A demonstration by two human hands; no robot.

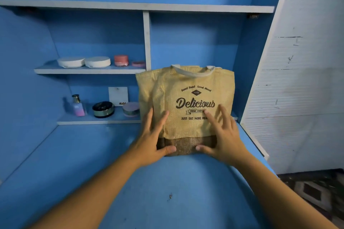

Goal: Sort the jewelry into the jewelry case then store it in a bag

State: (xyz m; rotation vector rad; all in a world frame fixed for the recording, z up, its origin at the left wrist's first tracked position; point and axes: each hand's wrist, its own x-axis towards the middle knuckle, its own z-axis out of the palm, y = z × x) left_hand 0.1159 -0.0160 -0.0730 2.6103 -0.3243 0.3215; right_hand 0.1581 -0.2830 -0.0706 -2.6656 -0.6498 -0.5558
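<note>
A yellow woven bag with a brown base, white handles and the print "Delicious" stands upright on the blue desk, against the back of the right-hand shelf bay. My left hand lies flat on the bag's lower left front with fingers spread and straight, thumb on the brown base. My right hand lies the same way on the lower right front, thumb on the brown strip. No jewelry and no jewelry case are in view; the bag's inside is hidden.
On the upper left shelf sit two white round containers, a pink jar and a pink lid. Below them stand a small perfume bottle, a black round tin, a pale round jar and a white card. A white wall panel rises at the right.
</note>
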